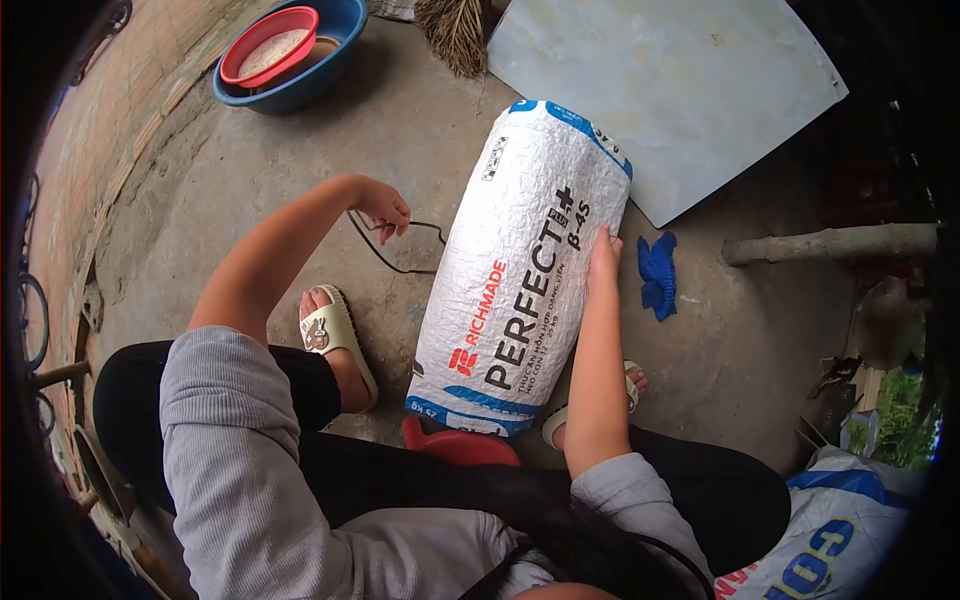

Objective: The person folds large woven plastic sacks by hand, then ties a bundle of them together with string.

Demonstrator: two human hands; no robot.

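Note:
A full-looking white sack [520, 270] with blue ends and printed letters lies on the concrete floor between my feet. My left hand [385, 212] is raised to the left of the sack, fingers curled around a thin black cord [385, 258] that loops down and runs to the sack's left side. On the sack's right edge rests my right hand [606, 248], its fingers bent against the sack and partly hidden. Below the sack's near end, a red plastic basin [465, 447] is partly covered.
A blue basin [290, 97] holding a red bowl [268, 47] stands at the upper left. Nearby are a straw broom [452, 35], a large pale board [670, 90], a blue cloth [657, 275], a wooden pole [830, 246] and another printed sack [830, 530].

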